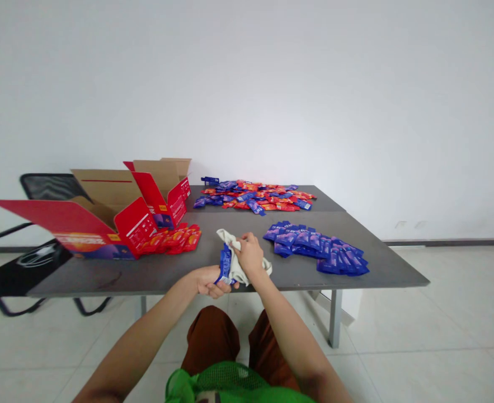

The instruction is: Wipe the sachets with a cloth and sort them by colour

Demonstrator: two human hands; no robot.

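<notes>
Near the front edge of the table, my left hand [213,282] is closed around a blue packet [225,262] with a white label patch. My right hand [250,254] grips an off-white cloth [239,270] that lies against the packet and partly covers it. One end of the cloth sticks up past my fingers, and another hangs to the right of my wrist. To the right lie overlapping rows of blue packets [305,240]. On the left, a row of red packets [175,239] rests beside an open red box.
Two open red cartons, the nearer box [95,229] and a farther box [166,198], stand on the left of the dark table [238,218]. A mixed heap of red and blue packets [263,197] spreads along the back. A black chair [41,240] is at the left.
</notes>
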